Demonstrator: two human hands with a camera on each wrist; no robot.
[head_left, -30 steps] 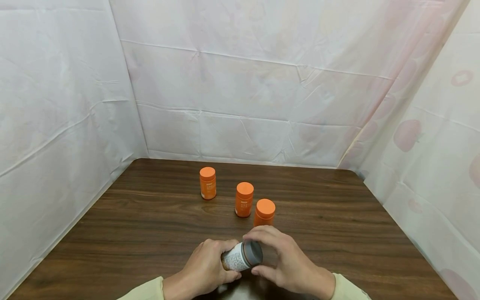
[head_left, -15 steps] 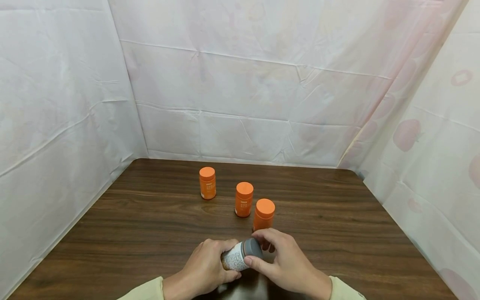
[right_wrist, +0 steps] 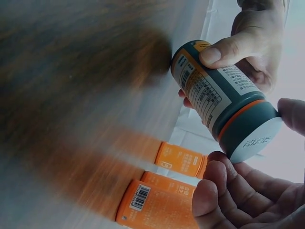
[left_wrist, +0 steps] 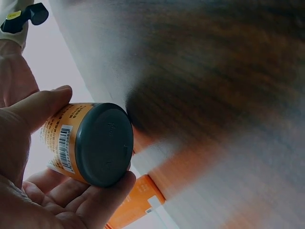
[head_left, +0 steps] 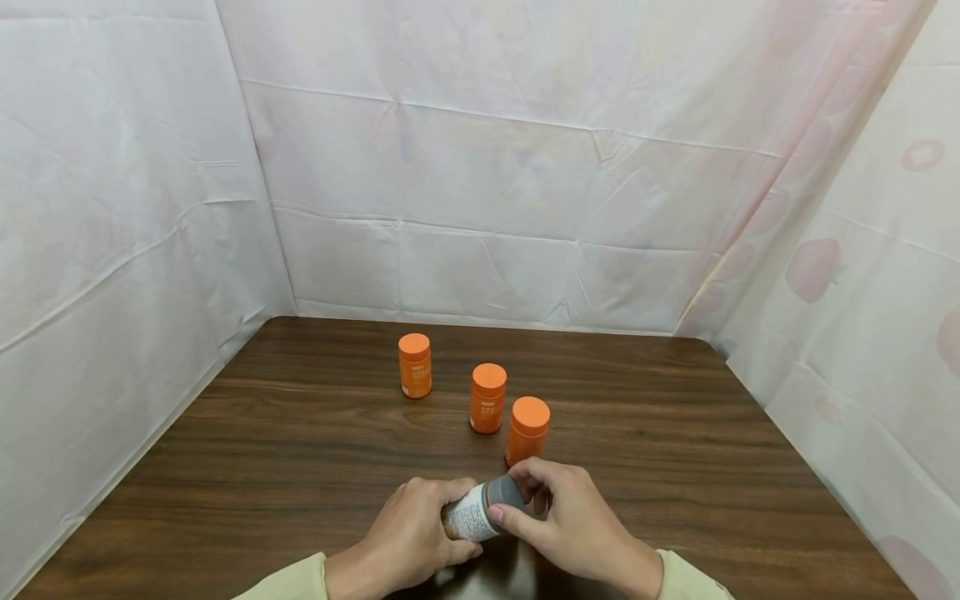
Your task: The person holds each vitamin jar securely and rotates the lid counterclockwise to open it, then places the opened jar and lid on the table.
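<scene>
Currently, green bottle (head_left: 470,516) tilted between left hand (head_left: 414,527), curled round it, and right hand (head_left: 572,525), pinching cap (head_left: 504,492).

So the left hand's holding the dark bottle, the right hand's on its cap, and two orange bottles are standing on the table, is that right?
Not quite: three orange bottles stand on the table, as the head view shows. The left hand does hold the dark bottle, with the right hand on its cap.

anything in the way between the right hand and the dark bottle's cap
Nothing visible: the right hand touches the cap directly, the left hand holds the dark bottle, and the nearest orange bottle stands beyond, not between.
</scene>
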